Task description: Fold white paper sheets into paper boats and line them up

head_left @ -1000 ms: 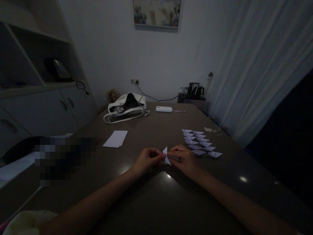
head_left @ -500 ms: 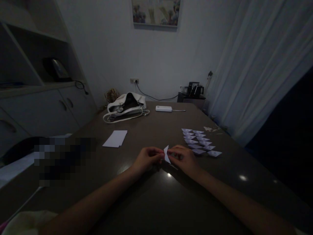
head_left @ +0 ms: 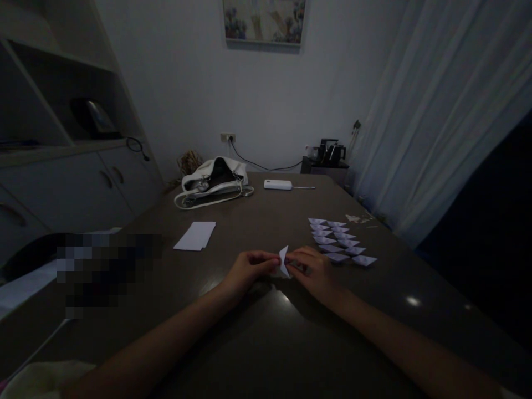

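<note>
Between my two hands, a small folded paper boat (head_left: 284, 262) is held just above the dark table (head_left: 257, 354), its pointed ends facing up and down. The fingertips of my left hand (head_left: 249, 270) pinch it from the left. From the other side, my right hand (head_left: 313, 272) grips it between thumb and fingers. Several white paper boats (head_left: 347, 243) stand in two rows beyond my right hand. Farther to the left lies a stack of white paper (head_left: 195, 236). My fingers cover part of the held boat.
A white handbag (head_left: 216, 180) sits at the far left of the table. Near the far edge lies a white power bank (head_left: 277, 184) with a short cable. Paper scraps (head_left: 353, 218) lie by the right edge. A black kettle (head_left: 334, 154) stands beyond the table.
Both hands keep hold of the paper boat, which has tilted slightly. The fingers have shifted only a little. The boats in rows and the paper stack are where they were.
</note>
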{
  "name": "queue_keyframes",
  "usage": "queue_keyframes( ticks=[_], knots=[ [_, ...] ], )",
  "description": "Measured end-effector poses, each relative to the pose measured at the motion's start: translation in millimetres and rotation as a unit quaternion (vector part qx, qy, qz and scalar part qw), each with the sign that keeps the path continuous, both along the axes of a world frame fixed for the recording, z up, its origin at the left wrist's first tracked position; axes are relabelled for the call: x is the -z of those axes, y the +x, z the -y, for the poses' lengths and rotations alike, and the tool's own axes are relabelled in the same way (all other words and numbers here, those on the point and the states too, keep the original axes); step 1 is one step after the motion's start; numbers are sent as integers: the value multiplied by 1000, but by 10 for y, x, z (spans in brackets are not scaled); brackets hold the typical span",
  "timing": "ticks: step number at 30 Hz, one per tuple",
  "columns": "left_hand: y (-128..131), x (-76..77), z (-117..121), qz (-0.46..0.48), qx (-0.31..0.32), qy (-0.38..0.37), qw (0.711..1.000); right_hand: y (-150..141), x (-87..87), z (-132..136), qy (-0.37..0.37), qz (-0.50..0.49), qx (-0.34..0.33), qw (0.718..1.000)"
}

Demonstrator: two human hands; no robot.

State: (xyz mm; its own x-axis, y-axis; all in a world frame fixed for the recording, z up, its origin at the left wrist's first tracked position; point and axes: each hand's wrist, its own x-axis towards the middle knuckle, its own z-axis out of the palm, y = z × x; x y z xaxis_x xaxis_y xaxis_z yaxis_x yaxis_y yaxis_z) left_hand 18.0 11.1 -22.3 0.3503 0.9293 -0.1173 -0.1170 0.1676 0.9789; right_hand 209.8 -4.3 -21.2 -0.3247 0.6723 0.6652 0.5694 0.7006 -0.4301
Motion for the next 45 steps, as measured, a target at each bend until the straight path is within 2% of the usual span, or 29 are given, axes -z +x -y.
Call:
queue_keyframes(
  ticks=[7,20,24,30,34,40,43,45],
  knots=[
    [14,19,5,50,10,-35,998,4,-11,21,49,28,-3,998],
    [33,-37,39,97,17,-70,993,21,-13,13,67,30,4,997],
    [29,-25,38,105,28,-54,993,16,-17,27,60,32,0,998],
    [27,-53,51,78,29,-42,996,2,-32,42,46,47,-9,998],
    [31,-2,18,62,23,-42,997,-1,-39,46,38,50,-15,998],
    [41,17,21,-12,2,4,1000,-5,-31,39,32,39,-28,998],
    [57,-25,58,31,6,-1,999,3,-24,21,36,18,-22,999],
    [64,-53,77,99,28,-43,994,13,-24,8,33,3,-17,999]
  ],
)
